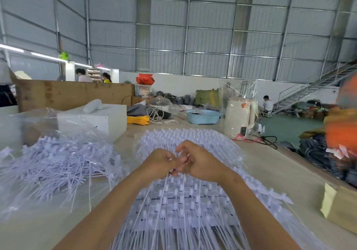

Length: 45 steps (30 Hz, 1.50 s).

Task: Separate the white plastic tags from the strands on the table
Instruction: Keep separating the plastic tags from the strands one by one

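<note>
A loose heap (58, 164) of white tags lay left of the sheets (185, 201), spilling off clear plastic on the table (270, 172). Over the sheets' middle the left hand (161, 161) was curled, pinching thin strands (164, 187) that ran down from its fingers. The right hand (195, 161) touched it, fingers curled round the same bunch. Behind the sheets sat a blue basket (202, 116); to their right, a brown bag (340, 207).

White matt plastic tags (179, 197), glossy clear bag (38, 118), smooth beige tabletop (270, 172), cardboard box (73, 93).
</note>
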Each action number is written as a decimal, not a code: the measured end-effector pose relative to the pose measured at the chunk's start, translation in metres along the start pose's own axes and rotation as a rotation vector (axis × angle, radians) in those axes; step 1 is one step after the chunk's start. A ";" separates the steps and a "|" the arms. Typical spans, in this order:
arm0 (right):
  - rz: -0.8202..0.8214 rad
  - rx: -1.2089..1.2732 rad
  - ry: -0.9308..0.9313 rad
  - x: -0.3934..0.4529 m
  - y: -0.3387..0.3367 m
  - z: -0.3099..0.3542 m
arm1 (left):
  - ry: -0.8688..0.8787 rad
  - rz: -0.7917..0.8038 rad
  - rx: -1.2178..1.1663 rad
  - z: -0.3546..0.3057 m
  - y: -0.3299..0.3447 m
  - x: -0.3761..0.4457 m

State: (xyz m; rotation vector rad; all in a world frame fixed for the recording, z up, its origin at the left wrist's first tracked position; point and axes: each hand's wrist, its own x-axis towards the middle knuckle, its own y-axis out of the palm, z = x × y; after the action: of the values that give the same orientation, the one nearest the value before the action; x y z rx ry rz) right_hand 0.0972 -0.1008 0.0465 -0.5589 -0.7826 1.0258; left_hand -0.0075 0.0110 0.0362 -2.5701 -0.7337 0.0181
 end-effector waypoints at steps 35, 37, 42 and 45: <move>0.001 -0.043 -0.055 -0.005 -0.016 0.004 | -0.162 0.168 -0.342 -0.008 -0.001 -0.001; 0.001 0.017 -0.046 -0.006 -0.016 0.005 | -0.090 0.127 -0.251 -0.008 0.002 -0.002; 0.058 -0.091 0.030 -0.006 -0.020 -0.001 | -0.093 -0.099 -0.224 -0.006 0.007 0.002; 0.026 -0.142 0.045 -0.006 -0.022 -0.008 | -0.124 -0.084 -0.309 -0.008 0.007 -0.001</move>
State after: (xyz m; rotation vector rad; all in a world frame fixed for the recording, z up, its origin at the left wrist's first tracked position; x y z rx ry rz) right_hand 0.1136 -0.1158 0.0561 -0.7130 -0.8146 0.9835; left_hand -0.0041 0.0018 0.0403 -2.8475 -0.9567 0.0397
